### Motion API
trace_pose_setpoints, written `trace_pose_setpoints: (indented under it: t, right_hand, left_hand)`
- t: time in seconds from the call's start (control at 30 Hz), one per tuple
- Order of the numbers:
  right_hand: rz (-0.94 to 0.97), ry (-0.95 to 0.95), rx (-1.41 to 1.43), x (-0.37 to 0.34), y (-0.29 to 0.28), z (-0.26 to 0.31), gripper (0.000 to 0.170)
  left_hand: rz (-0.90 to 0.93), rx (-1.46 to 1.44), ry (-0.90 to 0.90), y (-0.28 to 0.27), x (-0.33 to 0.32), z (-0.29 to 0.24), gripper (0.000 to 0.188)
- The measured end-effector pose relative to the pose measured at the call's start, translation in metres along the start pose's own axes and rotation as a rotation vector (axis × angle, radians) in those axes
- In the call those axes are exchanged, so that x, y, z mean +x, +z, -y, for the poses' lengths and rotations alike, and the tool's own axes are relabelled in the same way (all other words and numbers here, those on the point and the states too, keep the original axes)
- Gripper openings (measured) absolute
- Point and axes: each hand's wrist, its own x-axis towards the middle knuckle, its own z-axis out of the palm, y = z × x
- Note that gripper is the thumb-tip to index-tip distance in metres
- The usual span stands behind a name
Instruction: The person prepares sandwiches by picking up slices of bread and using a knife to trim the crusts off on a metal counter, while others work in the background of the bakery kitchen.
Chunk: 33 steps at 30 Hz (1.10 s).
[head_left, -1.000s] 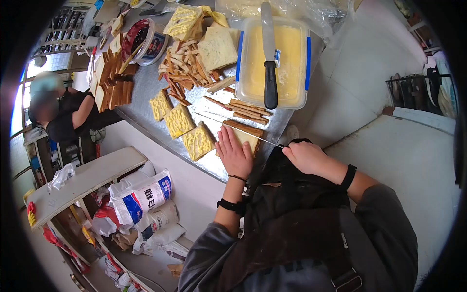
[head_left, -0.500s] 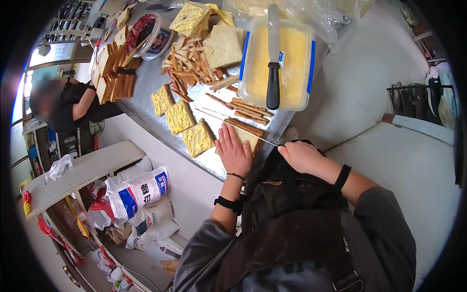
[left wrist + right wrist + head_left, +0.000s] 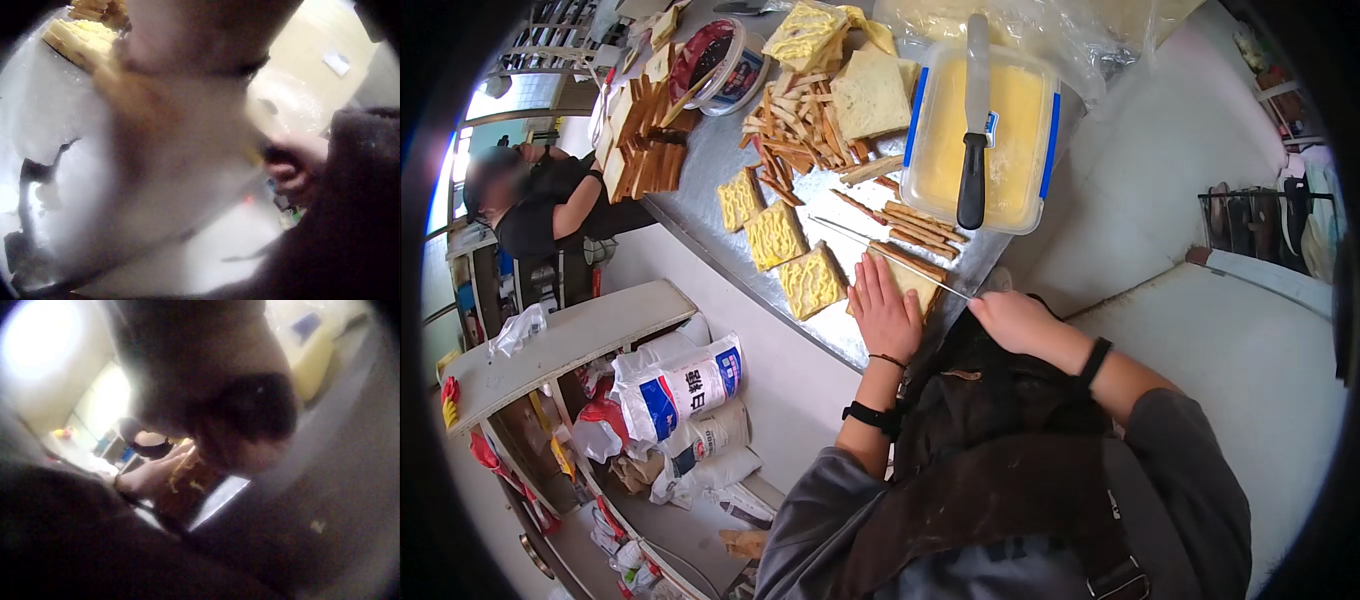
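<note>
My left hand (image 3: 887, 318) lies flat with straight fingers on a sandwich (image 3: 919, 298) near the table's edge. In my right hand (image 3: 1012, 318) is the handle end of a long thin knife (image 3: 850, 235), whose blade crosses the sandwich along its browned crust edge. Several cut crust strips (image 3: 915, 232) lie just beyond the blade. Left of the left hand sit three bread pieces topped with yellow cream (image 3: 811, 283). The right wrist view shows the right hand (image 3: 231, 425) curled, dark and blurred; the left wrist view is mostly blurred.
A tub of yellow spread (image 3: 1011, 110) with a black-handled spatula (image 3: 973, 165) across it stands at the back right. Behind are a crust pile (image 3: 800, 120), bread slices (image 3: 872, 95), a jam tub (image 3: 735, 75) and stacked sandwiches (image 3: 655, 165). Another person (image 3: 540, 205) is at far left.
The view has shifted slightly, moving the table items a little to the right in the picture. Both hands keep their holds, and the blade stays along the crust edge.
</note>
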Motion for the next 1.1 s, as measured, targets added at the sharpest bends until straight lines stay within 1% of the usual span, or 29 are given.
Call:
trace_pose_setpoints:
  t: [0.03, 0.13, 0.23, 0.3, 0.37, 0.47, 0.57, 0.67, 0.87, 0.97, 1.0, 1.03, 1.1]
  right_hand:
    - [0.021, 0.009, 0.004, -0.013, -0.003, -0.008, 0.054]
    - [0.096, 0.125, -0.028, -0.052, -0.012, -0.030, 0.053]
    - [0.100, 0.081, -0.056, -0.031, -0.010, -0.025, 0.053]
    - [0.014, 0.015, 0.006, -0.001, 0.009, -0.022, 0.057]
    - [0.046, 0.023, 0.022, 0.014, 0.014, -0.018, 0.057]
    - [0.051, 0.037, 0.034, -0.003, 0.007, -0.011, 0.055]
    - [0.029, 0.062, -0.023, -0.040, -0.003, -0.035, 0.055]
    - [0.043, 0.100, -0.020, -0.046, 0.000, -0.040, 0.053]
    - [-0.007, -0.005, 0.016, 0.027, 0.020, -0.005, 0.054]
    - [-0.023, 0.031, 0.020, 0.006, 0.017, -0.015, 0.055]
    - [0.062, -0.023, -0.054, -0.010, 0.006, -0.025, 0.055]
    - [0.004, 0.005, -0.031, -0.025, 0.009, -0.044, 0.055]
    - [0.031, 0.068, -0.047, -0.037, 0.012, -0.057, 0.055]
  left_hand:
    - [0.011, -0.003, -0.004, 0.000, -0.001, 0.000, 0.068]
    - [0.018, -0.011, -0.013, 0.000, 0.003, 0.001, 0.069]
    - [0.028, -0.006, 0.009, 0.000, -0.002, 0.000, 0.069]
    - [0.021, 0.005, 0.017, 0.001, 0.001, 0.001, 0.069]
    - [0.013, 0.009, 0.021, 0.000, 0.001, 0.002, 0.068]
    - [0.020, 0.015, 0.014, 0.001, -0.003, 0.000, 0.069]
    - [0.039, 0.027, -0.006, 0.002, 0.001, 0.001, 0.070]
    - [0.035, 0.025, 0.019, 0.003, 0.000, 0.002, 0.070]
    - [0.018, 0.036, 0.033, 0.002, -0.002, 0.000, 0.068]
    - [0.025, 0.037, 0.019, 0.002, -0.001, 0.001, 0.068]
    - [0.033, 0.034, 0.011, 0.001, -0.001, 0.001, 0.068]
    - [0.039, 0.028, 0.002, 0.001, 0.001, 0.000, 0.068]
    - [0.028, 0.035, 0.015, 0.003, 0.004, -0.001, 0.068]
